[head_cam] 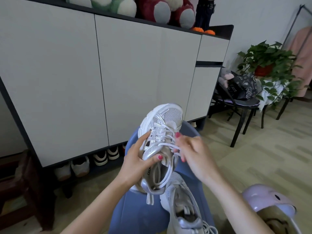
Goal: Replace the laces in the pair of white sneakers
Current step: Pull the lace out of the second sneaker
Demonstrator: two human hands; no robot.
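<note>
While a pink helmet (268, 201) lies near at the lower right, two white sneakers are over a blue stool (140, 215). One sneaker (184, 208) lies on the stool. The other sneaker (162, 132) is held up: the left hand (136, 159) has a closed grip around its side, and the right hand (194, 152) pinches its white lace (168, 146). Behind stands a cabinet (118, 73) with several shoes (101, 159) under it and three plush toys (152, 9) on top. Far right are one chair (243, 105) and one plant (268, 59).
</note>
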